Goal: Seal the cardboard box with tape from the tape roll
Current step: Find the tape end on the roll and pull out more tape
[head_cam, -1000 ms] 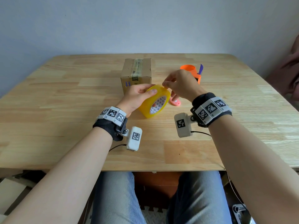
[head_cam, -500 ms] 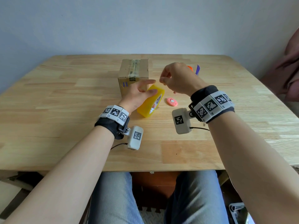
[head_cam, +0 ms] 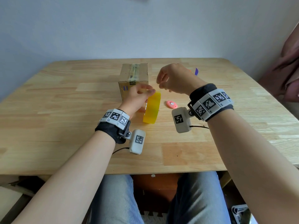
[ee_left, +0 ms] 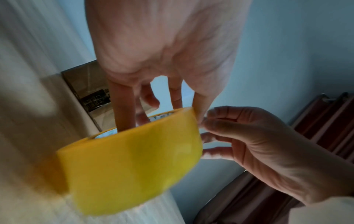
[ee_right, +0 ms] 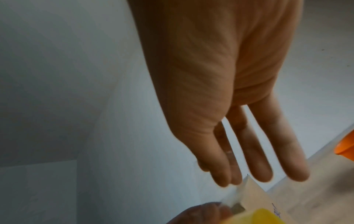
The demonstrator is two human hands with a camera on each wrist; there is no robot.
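A small cardboard box point(head_cam: 134, 76) with old tape along its top seam stands at the middle of the wooden table point(head_cam: 64, 110). Just in front of it, my left hand point(head_cam: 142, 96) holds the yellow tape roll point(head_cam: 152, 109) upright and edge-on. In the left wrist view my fingers reach into the core of the tape roll point(ee_left: 134, 163) and my thumb lies on its outer rim. My right hand point(head_cam: 159, 84) hovers above and right of the roll. Its thumb and forefinger pinch a thin clear tape strip point(ee_right: 237, 192) that runs back to the roll.
A small pink oval cutter point(head_cam: 171, 104) lies on the table right of the roll. An orange object point(ee_right: 344, 148) with a purple part point(head_cam: 196, 71) sits mostly hidden behind my right hand. A reddish cloth point(head_cam: 289, 70) hangs off the table's right side.
My right hand has lifted up and away from the roll's rim. My left hand has turned the roll from face-on to edge-on and shifted it slightly left, uncovering the pink cutter.
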